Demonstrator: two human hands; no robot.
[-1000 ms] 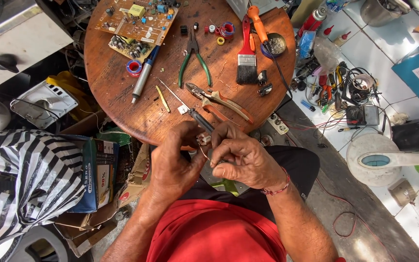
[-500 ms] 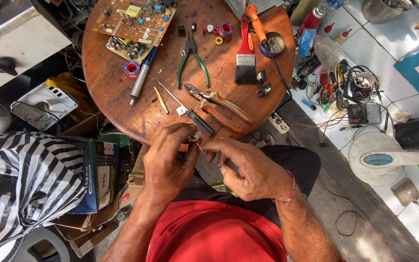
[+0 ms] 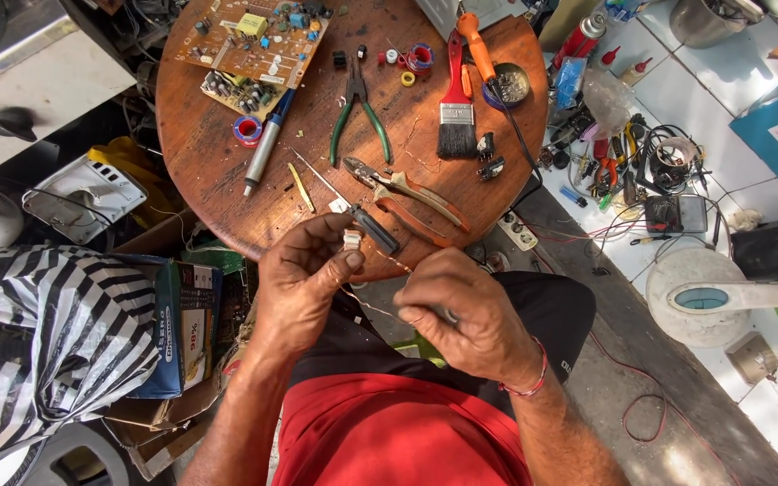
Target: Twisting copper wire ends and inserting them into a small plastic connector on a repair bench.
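One view only, the head camera looking straight down at my lap and the bench, so here's how things sit:

- My left hand (image 3: 303, 274) is pinching a small white connector (image 3: 352, 239) between thumb and forefinger, right at the near edge of the round wooden table (image 3: 218, 180). The other fingers are curled under it.
- My right hand (image 3: 461, 310) sits to the right and a bit nearer to me, fingers closed together around something I honestly can't make out from here. It could be a tool handle or the wire end, since the knuckles hide it.
- A thin bare wire (image 3: 375, 309) runs from under the connector down and right toward my right hand, so its long axis goes diagonally between the two hands. That line is what matters: the connector lies up and left of my right fingertips, near but not touching them.
- The left hand is clearly the nearer one to the connector, since it's the one holding it.
- Just beyond the connector on the table is a black-handled screwdriver (image 3: 373, 227), its shaft pointing far-left, and just right of that the orange-handled pliers (image 3: 407, 193).
- Farther off are the green-handled pliers (image 3: 360, 112), a paintbrush (image 3: 455, 117) and a circuit board (image 3: 254, 40), all well apart from my hands.
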